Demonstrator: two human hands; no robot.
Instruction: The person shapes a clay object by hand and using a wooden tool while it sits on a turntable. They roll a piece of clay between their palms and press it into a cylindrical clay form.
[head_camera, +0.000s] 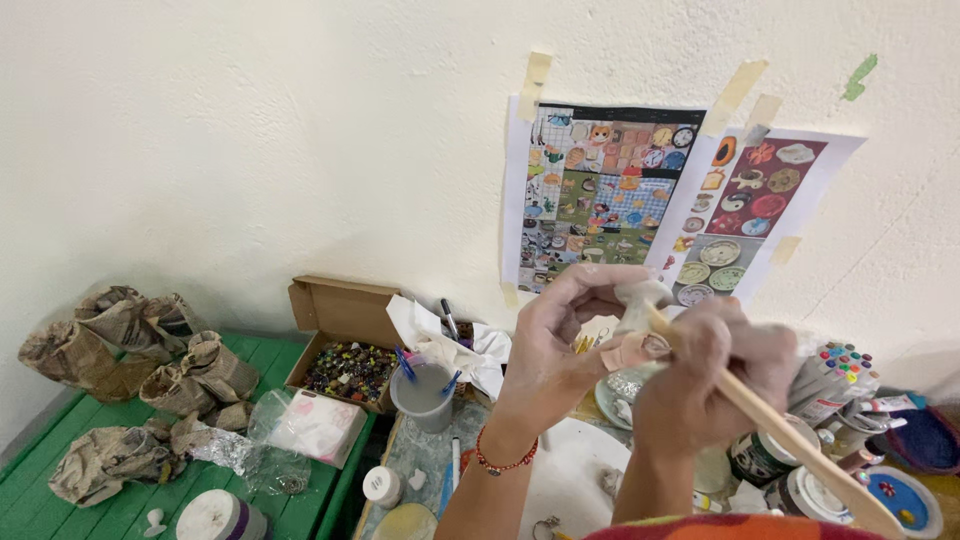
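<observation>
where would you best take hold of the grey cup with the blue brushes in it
Grip the grey cup around its lower wall, coming from the near side. The blue brushes stick out over the rim, so a grip from above would hit them. The cardboard box crowds its left, and white paper sits behind it.

Two printed paper sheets of small colourful pictures (600, 195) (755, 215) hang taped on the cream wall. An open brown cardboard box of beads (345, 330) and a clear plastic bag holding a white-pink packet (315, 425) rest on the green desk (60, 500).
</observation>
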